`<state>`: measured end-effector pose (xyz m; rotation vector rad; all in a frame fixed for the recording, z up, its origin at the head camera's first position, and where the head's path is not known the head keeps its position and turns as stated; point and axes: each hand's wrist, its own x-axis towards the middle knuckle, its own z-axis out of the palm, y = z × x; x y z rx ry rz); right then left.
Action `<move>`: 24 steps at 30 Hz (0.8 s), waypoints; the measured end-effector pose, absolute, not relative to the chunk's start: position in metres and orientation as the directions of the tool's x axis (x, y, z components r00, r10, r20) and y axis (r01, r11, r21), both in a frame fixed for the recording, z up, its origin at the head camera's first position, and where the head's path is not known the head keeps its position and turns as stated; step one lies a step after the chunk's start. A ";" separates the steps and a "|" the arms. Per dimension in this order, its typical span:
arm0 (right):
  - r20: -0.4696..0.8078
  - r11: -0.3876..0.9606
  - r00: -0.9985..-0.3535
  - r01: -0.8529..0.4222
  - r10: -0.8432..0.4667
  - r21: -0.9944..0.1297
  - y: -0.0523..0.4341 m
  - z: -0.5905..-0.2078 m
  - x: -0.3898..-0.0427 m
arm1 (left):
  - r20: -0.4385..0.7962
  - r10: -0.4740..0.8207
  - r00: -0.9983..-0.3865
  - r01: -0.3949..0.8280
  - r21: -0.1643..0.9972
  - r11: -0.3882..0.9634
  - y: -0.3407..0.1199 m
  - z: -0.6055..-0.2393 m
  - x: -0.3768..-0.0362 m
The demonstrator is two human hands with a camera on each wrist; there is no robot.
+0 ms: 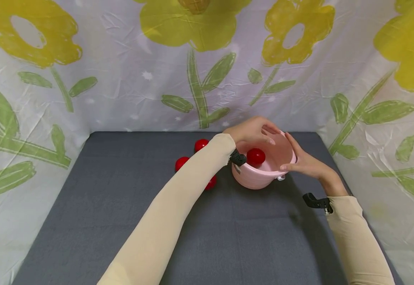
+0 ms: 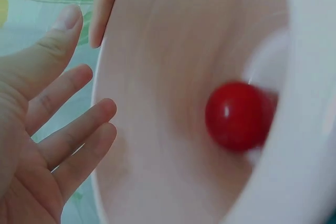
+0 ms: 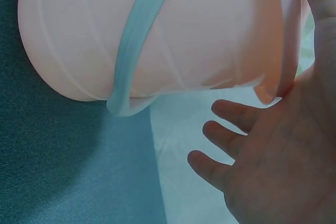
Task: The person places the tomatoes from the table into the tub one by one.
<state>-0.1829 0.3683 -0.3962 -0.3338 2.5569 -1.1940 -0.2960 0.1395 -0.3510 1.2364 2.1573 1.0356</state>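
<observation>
Near edge first: both my sleeves run up from 6 o'clock across the grey table (image 1: 121, 221), which has a matte, felt-like weave. My right hand (image 1: 308, 164) sits at the 3 o'clock side of the pink bucket (image 1: 264, 176), thumb and forefinger at the rim; the right wrist view shows the other fingers spread and relaxed, palm beside the wall, nothing wrapped. The bucket is smooth moulded plastic, round, with faint ribs; its pale bail handle (image 3: 137, 40) hangs down flat against the outside. It stands upright on the table, a bit right of centre, mouth up. My left hand (image 1: 251, 132) hovers over the rim at about 11 o'clock, fingers loose and apart, holding nothing; the left wrist view confirms an empty open palm just outside the wall. One red ball (image 1: 256, 156) lies inside on the bucket floor, glossy, spherical, so no long axis to align; it's directly below and slightly toward 5 o'clock from my left hand, which is the nearer one. Three more loose red balls (image 1: 182, 163) lie on the table at 9 to 10 o'clock of the bucket, one partly hidden under my left forearm, all on the left-arm side. Beyond, a crinkled floral cloth (image 1: 207, 79) with yellow flowers backs the table.
</observation>
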 end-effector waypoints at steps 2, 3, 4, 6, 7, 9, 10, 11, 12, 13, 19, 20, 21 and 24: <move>-0.178 0.629 -0.928 -0.074 -0.329 -0.774 0.369 -0.397 -0.183 | 0.001 0.867 -0.499 0.555 0.768 0.319 0.135 -0.348 -0.298; -0.183 0.629 -0.928 -0.068 -0.326 -0.774 0.369 -0.397 -0.183 | 0.012 0.867 -0.498 0.568 0.760 0.315 0.132 -0.346 -0.300; -0.186 0.629 -0.928 -0.064 -0.323 -0.774 0.369 -0.398 -0.183 | 0.026 0.868 -0.496 0.579 0.755 0.308 0.129 -0.345 -0.301; -0.191 0.629 -0.928 -0.058 -0.320 -0.776 0.369 -0.398 -0.182 | 0.045 0.864 -0.502 0.585 0.754 0.300 0.121 -0.340 -0.305; -0.191 0.628 -0.928 -0.056 -0.319 -0.776 0.369 -0.398 -0.183 | 0.055 0.860 -0.507 0.585 0.755 0.296 0.115 -0.338 -0.306; -0.186 0.629 -0.931 -0.058 -0.315 -0.775 0.369 -0.397 -0.183 | 0.076 0.854 -0.515 0.586 0.759 0.285 0.103 -0.334 -0.310; -0.184 0.629 -0.931 -0.060 -0.315 -0.775 0.369 -0.397 -0.183 | 0.088 0.848 -0.522 0.586 0.760 0.282 0.096 -0.333 -0.312; -0.182 0.630 -0.931 -0.062 -0.315 -0.774 0.369 -0.397 -0.182 | 0.094 0.841 -0.532 0.580 0.764 0.282 0.088 -0.332 -0.313; -0.180 0.630 -0.932 -0.063 -0.315 -0.774 0.369 -0.397 -0.183 | 0.099 0.833 -0.544 0.572 0.770 0.283 0.079 -0.332 -0.316; -0.179 0.630 -0.932 -0.064 -0.315 -0.774 0.369 -0.397 -0.183 | 0.105 0.825 -0.556 0.565 0.775 0.282 0.070 -0.333 -0.318; -0.189 0.638 -0.931 -0.058 -0.313 -0.768 0.368 -0.395 -0.183 | 0.116 0.740 -0.663 0.508 0.795 0.331 0.009 -0.347 -0.328; -0.194 0.640 -0.931 -0.053 -0.309 -0.767 0.367 -0.395 -0.182 | 0.109 0.724 -0.681 0.497 0.795 0.347 0.000 -0.351 -0.329; -0.197 0.640 -0.931 -0.049 -0.306 -0.766 0.367 -0.395 -0.182 | 0.098 0.710 -0.698 0.481 0.798 0.362 -0.009 -0.354 -0.330; -0.206 0.644 -0.931 -0.039 -0.301 -0.764 0.366 -0.395 -0.181 | 0.062 0.673 -0.737 0.430 0.811 0.396 -0.034 -0.368 -0.330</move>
